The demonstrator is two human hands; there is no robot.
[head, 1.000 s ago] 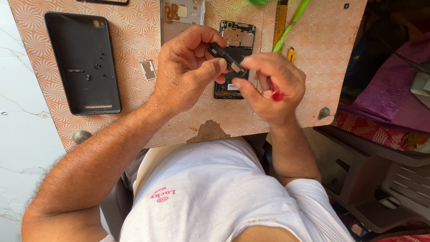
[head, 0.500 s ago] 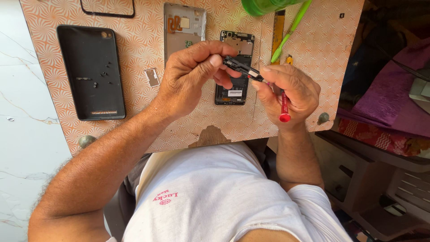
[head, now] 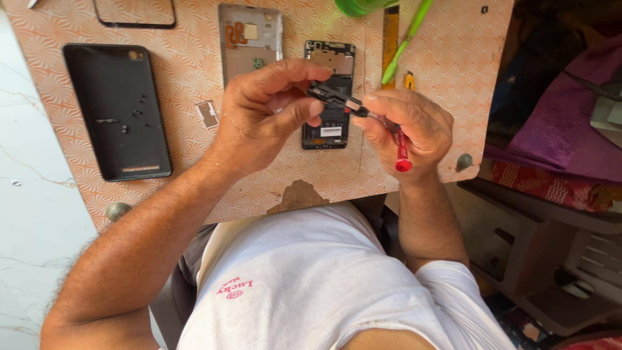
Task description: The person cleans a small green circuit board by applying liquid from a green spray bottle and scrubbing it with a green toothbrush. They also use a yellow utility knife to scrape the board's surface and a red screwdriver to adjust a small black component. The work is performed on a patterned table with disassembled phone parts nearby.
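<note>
My left hand [head: 262,113] pinches a small black phone part [head: 330,97] between thumb and fingers, held above the table. My right hand [head: 408,129] holds a red-handled screwdriver [head: 402,152], and its fingertips also touch the right end of that black part. Directly beneath both hands lies an opened phone body [head: 329,129] with its insides showing. A grey inner phone frame [head: 249,39] lies to the left of it.
A black phone back cover [head: 116,110] with several tiny screws on it lies at the left of the patterned table [head: 194,78]. A small card tray [head: 208,114], a thin black screen bezel [head: 135,16], a yellow ruler [head: 390,35] and a green tool [head: 407,40] lie around. Purple cloth [head: 557,123] sits right.
Both hands have stayed together on the black part over the open phone. The screwdriver's red end now points down out of my right hand, and the view has shifted slightly.
</note>
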